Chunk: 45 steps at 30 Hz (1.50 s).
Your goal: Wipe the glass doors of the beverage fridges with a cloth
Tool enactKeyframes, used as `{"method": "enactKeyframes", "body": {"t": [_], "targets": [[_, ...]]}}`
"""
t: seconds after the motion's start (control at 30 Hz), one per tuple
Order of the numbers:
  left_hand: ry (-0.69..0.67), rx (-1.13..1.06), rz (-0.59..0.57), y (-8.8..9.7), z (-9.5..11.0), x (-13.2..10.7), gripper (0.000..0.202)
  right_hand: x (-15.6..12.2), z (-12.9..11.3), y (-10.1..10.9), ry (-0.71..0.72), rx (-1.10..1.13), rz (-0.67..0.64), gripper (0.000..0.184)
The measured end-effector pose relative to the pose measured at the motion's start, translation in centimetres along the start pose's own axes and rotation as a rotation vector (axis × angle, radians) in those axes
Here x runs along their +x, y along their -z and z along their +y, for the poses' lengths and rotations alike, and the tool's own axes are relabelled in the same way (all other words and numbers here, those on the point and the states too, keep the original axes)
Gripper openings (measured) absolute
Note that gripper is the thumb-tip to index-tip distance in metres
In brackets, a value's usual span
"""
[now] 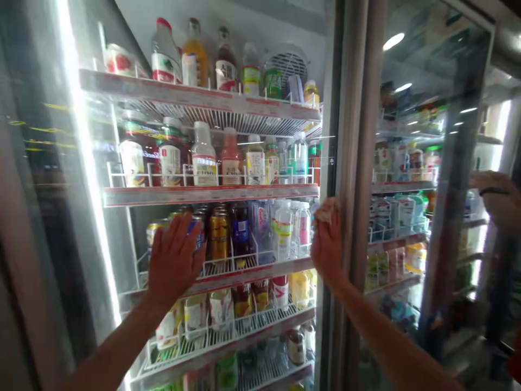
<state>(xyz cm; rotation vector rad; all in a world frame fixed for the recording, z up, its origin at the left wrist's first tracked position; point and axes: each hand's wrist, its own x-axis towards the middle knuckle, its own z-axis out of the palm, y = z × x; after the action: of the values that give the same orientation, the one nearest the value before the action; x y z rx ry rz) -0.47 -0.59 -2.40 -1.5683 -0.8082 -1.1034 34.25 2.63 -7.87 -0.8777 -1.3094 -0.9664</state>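
Note:
My left hand [175, 258] is raised with its palm forward and its fingers stretched out, in front of the cans in a lit drinks cooler. It seems to rest on the glass door, though the contact is hard to make out. At the door's right side, beside the metal frame [354, 163], my right hand [326, 247] is closed on a crumpled pale cloth [326, 210]; it could also be a paper wipe. The cloth is pressed at the glass edge next to the dark seal. Behind the glass, a gold can [219, 233] stands between my two hands.
Wire shelves [211, 194] hold several rows of bottles and cans. A bright light strip [87, 152] runs down the left side. To the right, a second glass door [456, 179] stands ajar, with another person's hand [499, 198] near it.

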Motion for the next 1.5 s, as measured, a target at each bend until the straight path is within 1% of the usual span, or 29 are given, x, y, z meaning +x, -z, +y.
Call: {"method": "enactKeyframes", "body": {"t": [0.1, 0.17, 0.2, 0.33, 0.4, 0.5, 0.53, 0.57, 0.63, 0.67, 0.7, 0.8, 0.83, 0.87, 0.93, 0.97, 1.0, 1.03, 1.1, 1.13, 1.17, 1.2, 1.23, 1.3, 1.33, 1.37, 1.4, 1.47, 1.5], "targets": [[0.021, -0.033, -0.03, 0.3, 0.2, -1.1, 0.066, -3.4, -1.8, 0.6, 0.143, 0.042, -0.179, 0.057], [0.036, -0.055, -0.034, 0.4, 0.4, -1.6, 0.064, -4.0, -1.7, 0.7, 0.205, 0.007, -0.234, 0.052], [0.042, -0.059, -0.034, 0.4, 0.4, -1.7, 0.064, -3.3, -1.4, 0.5, 0.2, -0.012, -0.205, 0.049], [0.063, -0.062, -0.036, 0.3, 0.6, -1.9, 0.063, 1.1, -0.5, -0.9, 0.053, -0.056, 0.041, 0.047], [0.069, -0.049, -0.032, 0.2, 0.7, -1.9, 0.063, 2.0, -0.7, -1.5, 0.12, -0.032, 0.034, 0.047], [0.063, -0.028, -0.028, 0.0, 0.8, -2.0, 0.063, 2.5, -1.1, -1.8, 0.341, 0.001, -0.061, 0.044], [0.063, -0.023, -0.029, 0.0, 0.8, -2.1, 0.063, 3.1, -1.1, -1.9, 0.35, -0.012, -0.052, 0.043], [0.065, -0.02, -0.03, 0.0, 0.8, -2.1, 0.063, 4.0, -1.2, -2.0, 0.31, -0.036, -0.014, 0.044], [0.074, -0.019, -0.03, 0.0, 0.8, -2.2, 0.063, 6.3, -1.7, -2.4, 0.152, -0.076, 0.108, 0.047], [0.072, -0.017, -0.029, 0.0, 0.8, -2.1, 0.063, 7.5, -2.1, -2.6, 0.109, -0.074, 0.132, 0.05], [0.067, -0.017, -0.028, 0.1, 0.8, -2.1, 0.063, 8.6, -2.6, -2.8, 0.125, -0.059, 0.117, 0.052], [0.052, -0.025, -0.027, 0.2, 0.7, -2.0, 0.063, 11.4, -3.7, -3.3, 0.425, -0.01, -0.082, 0.053], [0.049, -0.029, -0.023, 0.3, 0.7, -2.0, 0.063, 12.2, -3.8, -3.5, 0.46, -0.018, -0.105, 0.052], [0.045, -0.033, -0.019, 0.3, 0.7, -2.0, 0.062, 13.1, -3.8, -3.6, 0.418, -0.039, -0.082, 0.05], [0.042, -0.037, -0.008, 0.3, 0.6, -2.0, 0.062, 14.3, -3.9, -4.0, 0.193, -0.09, 0.045, 0.047], [0.042, -0.038, -0.004, 0.3, 0.6, -2.0, 0.062, 14.6, -4.1, -4.1, 0.114, -0.102, 0.09, 0.047], [0.043, -0.04, -0.001, 0.3, 0.6, -2.0, 0.062, 14.5, -4.4, -4.3, 0.11, -0.1, 0.096, 0.047], [0.043, -0.043, -0.001, 0.3, 0.6, -2.0, 0.061, 14.2, -4.8, -4.3, 0.174, -0.085, 0.064, 0.048], [0.048, -0.045, -0.006, 0.3, 0.6, -2.1, 0.062, 13.4, -5.5, -4.4, 0.382, -0.044, -0.049, 0.051], [0.045, -0.04, -0.008, 0.3, 0.7, -2.1, 0.062, 13.3, -5.6, -4.4, 0.455, -0.029, -0.099, 0.051], [0.042, -0.033, -0.011, 0.3, 0.7, -2.1, 0.063, 13.5, -5.6, -4.3, 0.475, -0.02, -0.128, 0.05], [0.042, -0.024, -0.016, 0.2, 0.7, -2.1, 0.064, 14.1, -5.4, -4.3, 0.433, -0.018, -0.127, 0.047], [0.042, -0.013, -0.021, 0.2, 0.7, -2.1, 0.065, 14.8, -5.1, -4.3, 0.341, -0.022, -0.108, 0.044], [0.032, 0.007, -0.026, 0.2, 0.7, -2.1, 0.067, 16.1, -4.9, -4.3, 0.095, -0.03, -0.032, 0.043], [0.027, 0.012, -0.028, 0.2, 0.7, -2.2, 0.068, 16.4, -5.1, -4.3, 0.053, -0.025, -0.026, 0.044], [0.023, 0.014, -0.031, 0.2, 0.7, -2.2, 0.068, 16.4, -5.4, -4.2, 0.097, -0.012, -0.062, 0.043], [0.018, 0.013, -0.033, 0.2, 0.6, -2.2, 0.068, 16.2, -5.9, -4.1, 0.218, 0.007, -0.131, 0.041], [0.021, 0.0, -0.04, 0.2, 0.6, -2.2, 0.067, 15.8, -6.6, -3.8, 0.523, 0.038, -0.285, 0.036], [0.029, -0.006, -0.045, 0.3, 0.6, -2.2, 0.067, 16.0, -6.7, -3.7, 0.586, 0.038, -0.313, 0.035]]}}
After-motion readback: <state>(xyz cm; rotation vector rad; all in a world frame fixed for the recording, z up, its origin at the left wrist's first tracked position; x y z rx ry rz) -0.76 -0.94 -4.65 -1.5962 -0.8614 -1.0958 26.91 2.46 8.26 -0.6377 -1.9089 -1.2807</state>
